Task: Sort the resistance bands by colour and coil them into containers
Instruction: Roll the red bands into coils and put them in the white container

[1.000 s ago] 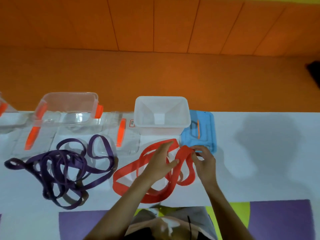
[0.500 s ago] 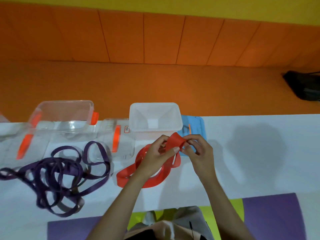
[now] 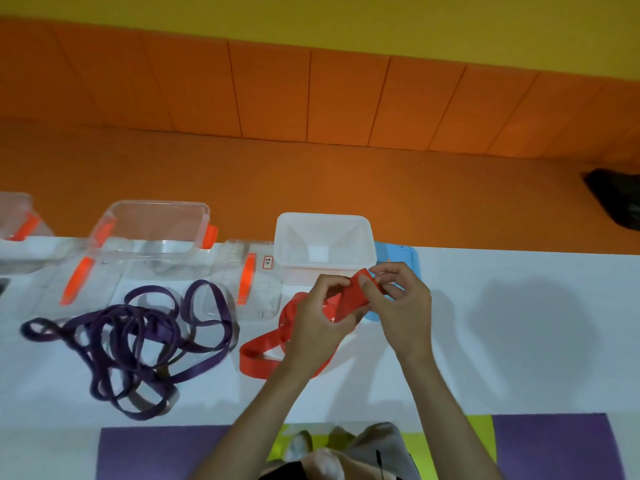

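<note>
A red resistance band (image 3: 263, 355) lies partly on the white table, its upper end lifted and folded between both hands. My left hand (image 3: 322, 317) grips the folded red loop from the left, and my right hand (image 3: 401, 306) pinches its top edge from the right. Both hands hover just in front of an open white container (image 3: 325, 233). A tangle of purple bands (image 3: 138, 337) lies on the table to the left. A clear container with orange clips (image 3: 156, 230) stands behind the purple bands.
A blue lid (image 3: 401, 254) lies behind my right hand, beside the white container. Clear lids with orange clips (image 3: 249, 282) lie flat between the containers. Another clear container (image 3: 17, 220) is at the far left. The table's (image 3: 519, 323) front edge borders purple floor mats.
The hands have lifted the red band's end off the table and folded it tighter; more band has gathered toward them. The camera view shifted slightly.
</note>
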`<act>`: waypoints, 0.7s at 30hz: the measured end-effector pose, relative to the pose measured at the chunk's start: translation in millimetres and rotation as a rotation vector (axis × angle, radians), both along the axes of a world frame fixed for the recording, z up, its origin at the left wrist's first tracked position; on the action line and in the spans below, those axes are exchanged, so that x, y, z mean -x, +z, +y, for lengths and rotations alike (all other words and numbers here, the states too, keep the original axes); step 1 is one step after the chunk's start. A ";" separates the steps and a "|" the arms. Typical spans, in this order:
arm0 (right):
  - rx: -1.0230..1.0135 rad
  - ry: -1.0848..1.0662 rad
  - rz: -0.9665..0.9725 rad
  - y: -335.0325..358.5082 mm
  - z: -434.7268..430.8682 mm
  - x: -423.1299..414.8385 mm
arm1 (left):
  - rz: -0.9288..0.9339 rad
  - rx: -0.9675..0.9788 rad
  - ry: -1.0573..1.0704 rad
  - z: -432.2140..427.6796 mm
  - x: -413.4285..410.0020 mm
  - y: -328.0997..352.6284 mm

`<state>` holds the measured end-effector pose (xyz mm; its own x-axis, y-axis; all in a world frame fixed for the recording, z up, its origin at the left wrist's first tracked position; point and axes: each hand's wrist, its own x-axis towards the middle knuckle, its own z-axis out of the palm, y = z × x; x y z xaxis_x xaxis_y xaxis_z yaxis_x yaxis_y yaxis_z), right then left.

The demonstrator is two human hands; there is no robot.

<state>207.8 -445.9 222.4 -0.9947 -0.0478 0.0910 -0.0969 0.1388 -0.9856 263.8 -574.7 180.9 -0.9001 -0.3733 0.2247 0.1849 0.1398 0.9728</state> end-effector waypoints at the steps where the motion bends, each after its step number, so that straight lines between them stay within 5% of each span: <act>1: 0.026 -0.012 -0.015 2.1 -0.2 -1.8 | 0.018 0.023 0.023 0.5 -0.3 2.6; 11: 0.246 0.068 -0.143 37.4 2.1 -8.1 | 0.121 -0.027 0.015 -16.8 -7.4 34.4; 16: 0.421 0.138 -0.377 41.1 -0.1 -12.7 | 0.149 -0.151 -0.003 -13.5 -7.9 41.8; 21: 0.336 0.180 -0.446 36.0 -1.1 -14.2 | 0.104 -0.088 0.025 -11.7 -7.4 36.5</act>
